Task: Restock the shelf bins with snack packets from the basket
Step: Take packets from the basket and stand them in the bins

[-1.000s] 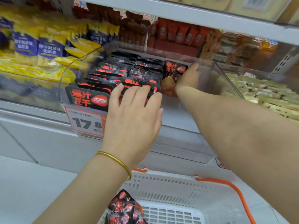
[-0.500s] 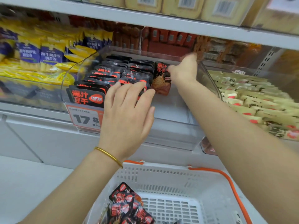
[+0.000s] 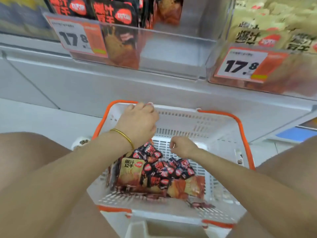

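A white basket (image 3: 188, 111) with orange handles sits below me and holds several small black-and-red snack packets (image 3: 164, 170) and a larger beige packet (image 3: 132, 170). My left hand (image 3: 137, 123), with a gold bangle on the wrist, hangs over the basket's far left rim, fingers curled downward, nothing seen in it. My right hand (image 3: 181, 146) is inside the basket just above the packets, fingers loosely curled and holding nothing. Above, the clear shelf bin (image 3: 171, 48) has black packets (image 3: 113, 12) standing in its left part.
A 17.8 price tag (image 3: 75, 38) hangs on the bin's front. To the right, a second bin of beige packets (image 3: 274, 36) has its own 17.8 tag (image 3: 243, 66). My legs (image 3: 25, 160) flank the basket. A grey shelf ledge runs between bins and basket.
Both hands have left the shelf bin and dropped to the basket. The view has tilted down, so the basket fills the middle.
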Tool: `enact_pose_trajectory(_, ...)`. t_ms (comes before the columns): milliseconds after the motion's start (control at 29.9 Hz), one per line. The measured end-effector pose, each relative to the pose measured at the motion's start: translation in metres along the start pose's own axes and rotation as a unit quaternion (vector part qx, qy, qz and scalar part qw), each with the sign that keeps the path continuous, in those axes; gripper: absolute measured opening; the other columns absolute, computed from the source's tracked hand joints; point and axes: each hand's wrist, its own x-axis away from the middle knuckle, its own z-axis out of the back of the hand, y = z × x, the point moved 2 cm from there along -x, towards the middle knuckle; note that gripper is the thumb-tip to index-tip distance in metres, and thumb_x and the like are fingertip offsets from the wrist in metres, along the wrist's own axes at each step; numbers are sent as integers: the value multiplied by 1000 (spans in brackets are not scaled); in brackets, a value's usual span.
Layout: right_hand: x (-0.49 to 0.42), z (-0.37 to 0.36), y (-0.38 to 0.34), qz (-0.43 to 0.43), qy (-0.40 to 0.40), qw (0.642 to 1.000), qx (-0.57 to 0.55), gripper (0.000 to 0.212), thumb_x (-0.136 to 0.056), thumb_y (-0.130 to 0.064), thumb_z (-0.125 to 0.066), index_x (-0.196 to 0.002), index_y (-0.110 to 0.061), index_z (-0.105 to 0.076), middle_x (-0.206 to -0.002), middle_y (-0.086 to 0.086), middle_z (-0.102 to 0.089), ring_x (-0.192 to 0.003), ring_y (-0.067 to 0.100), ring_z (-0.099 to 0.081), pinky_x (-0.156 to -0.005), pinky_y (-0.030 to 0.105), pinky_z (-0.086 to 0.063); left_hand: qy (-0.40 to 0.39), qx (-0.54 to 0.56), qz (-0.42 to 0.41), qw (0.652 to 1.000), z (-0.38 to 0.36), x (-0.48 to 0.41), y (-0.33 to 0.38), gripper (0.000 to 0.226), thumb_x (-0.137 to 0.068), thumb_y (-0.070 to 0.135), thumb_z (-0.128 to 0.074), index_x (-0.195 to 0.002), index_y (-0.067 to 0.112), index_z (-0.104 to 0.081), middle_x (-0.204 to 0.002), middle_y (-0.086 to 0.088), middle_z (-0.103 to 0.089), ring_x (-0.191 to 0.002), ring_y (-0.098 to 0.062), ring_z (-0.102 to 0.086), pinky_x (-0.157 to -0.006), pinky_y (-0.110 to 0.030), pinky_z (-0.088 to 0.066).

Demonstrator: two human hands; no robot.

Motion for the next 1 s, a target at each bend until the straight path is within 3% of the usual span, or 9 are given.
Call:
enact_pose_trajectory(200,-24,-88,28,-53,-125,991,-7,39,-98,-19,-49,-135,-6,-45,-130,15,-55,-112,29,-56,-87,34,-44,-30,-5,-17,999,-11,-14,7,35,-95,28,-39,-127,22,-51,-133,3,-46,-126,-21,-35,-102,-38,-33)
enact_pose_trajectory(301,-29,-98,27,-65,-104,992,-26,15,-96,-13,-52,-82,-7,-52,-80,10,-54,-77,24,-53,-68,31,-40,-42,-14,-10,999,-16,-18,3,34,-95,29,-38,-126,22,-52,-132,3,-47,-124,-21,-37,-99,-37,-34)
enact_pose_trajectory(401,-33,-90,28,-80,-89,991,-54,45,-94,-8,-53,-57,-16,-30,-57,1,-32,-54,16,-35,-58,28,-32,-65,-14,-6,998,-21,-21,2,33,-95,29,-38,-125,22,-52,-131,2,-48,-123,-21,-39,-99,-37,-34)
enact_pose_trajectory(534,-24,-24,13,-18,-45,997,-61,21,-95,-11,-52,-74,-13,-46,-80,0,-50,-80,18,-46,-72,27,-35,-100,14,-3,995,-21,-26,5,32,-95,25,-41,-125,22,-52,-130,0,-51,-121,-22,-43,-100,-38,-37)
enact_pose_trajectory(668,5,67,-13,77,-8,997,-27,7,-93,-11,-55,-90,-6,-58,-86,4,-53,-81,18,-47,-68,27,-34,-159,94,24,982,-20,-30,9,36,-96,27,-47,-131,20,-47,-131,-6,-54,-118,-24,-51,-96,-39,-45)
enact_pose_trajectory(768,38,110,-30,100,25,986,-134,8,-91,-8,-59,-85,-3,-61,-76,5,-54,-70,14,-49,-64,27,-39,-157,197,51,966,-9,-34,14,31,-94,30,-54,-120,13,-51,-106,-4,-59,-104,-25,-56,-82,-32,-45)
enact_pose_trajectory(868,65,132,-38,85,76,943,-311,15,-89,-7,-62,-77,-15,-59,-70,2,-56,-60,8,-54,-56,22,-50,-86,284,58,953,13,-38,13,19,-90,23,-61,-81,14,-47,-69,4,-44,-70,-20,-46,-58,-31,-28)
enact_pose_trajectory(935,81,137,-39,80,83,907,-404,7,-85,-14,-68,-87,-16,-61,-77,3,-62,-65,7,-59,-63,25,-55,-53,354,64,932,31,-38,9,27,-87,17,-65,-71,18,-43,-63,2,-44,-61,-19,-41,-54,-30,-29)
enact_pose_trajectory(1002,94,141,-41,97,47,874,-474,33,-76,-18,-73,-107,-15,-62,-95,8,-67,-80,15,-64,-78,37,-56,-7,413,57,909,53,-37,3,15,-85,13,-66,-78,12,-53,-70,-7,-57,-65,-25,-52,-60,-29,-41)
